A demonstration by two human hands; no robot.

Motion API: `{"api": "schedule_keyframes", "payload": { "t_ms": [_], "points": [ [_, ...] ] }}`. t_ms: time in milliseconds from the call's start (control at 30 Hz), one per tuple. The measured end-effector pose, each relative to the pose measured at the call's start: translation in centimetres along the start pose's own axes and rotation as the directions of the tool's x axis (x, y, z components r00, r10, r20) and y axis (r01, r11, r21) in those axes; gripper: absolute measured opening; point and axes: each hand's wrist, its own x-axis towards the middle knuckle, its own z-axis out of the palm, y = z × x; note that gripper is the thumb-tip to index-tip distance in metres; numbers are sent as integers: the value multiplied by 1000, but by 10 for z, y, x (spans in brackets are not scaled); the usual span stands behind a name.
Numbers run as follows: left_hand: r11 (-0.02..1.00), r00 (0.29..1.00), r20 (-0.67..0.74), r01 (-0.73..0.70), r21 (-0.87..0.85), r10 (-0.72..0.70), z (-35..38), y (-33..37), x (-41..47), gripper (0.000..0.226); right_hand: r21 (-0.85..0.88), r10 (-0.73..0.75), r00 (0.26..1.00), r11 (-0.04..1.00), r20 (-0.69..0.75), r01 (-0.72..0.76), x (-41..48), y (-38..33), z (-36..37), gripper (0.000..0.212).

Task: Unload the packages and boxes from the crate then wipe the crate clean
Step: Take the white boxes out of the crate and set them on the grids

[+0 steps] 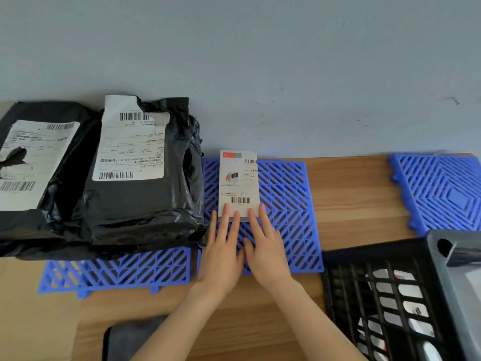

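Observation:
A small white box (238,178) with barcodes and a product picture lies flat on a blue grid mat (286,204) near the wall. My left hand (221,246) and my right hand (265,243) lie side by side with straight fingers, their fingertips touching the box's near edge. Two black plastic mailer packages with white labels sit to the left, one (140,178) beside the box and one (33,165) further left. The black lattice crate (346,295) stands at the lower right, with white and silver items visible through its wall.
A second blue grid mat (117,272) lies under the black packages and a third (440,191) at the far right. A grey bin (450,282) overlaps the crate. A dark cloth (130,340) rests on the wooden table's near edge. A grey wall rises behind.

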Motion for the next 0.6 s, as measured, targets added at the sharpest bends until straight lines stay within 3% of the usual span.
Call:
{"api": "schedule_keyframes", "payload": {
  "t_ms": [133,300,500,600],
  "points": [
    [999,1000,-23,-3,-53,1,-11,13,-5,71,118,51,999,992,-17,-49,0,-10,-22,59],
    [958,969,-240,-128,-256,65,-34,58,-29,52,296,22,980,954,-200,39,-13,-28,-85,47],
    [890,828,-558,-296,-348,58,-88,146,-67,32,385,-96,912,885,-399,261,-63,-46,-197,30],
    [835,756,-650,-406,-371,79,-105,201,-91,29,385,-149,859,847,-491,367,-105,-25,-249,26]
  ]
}}
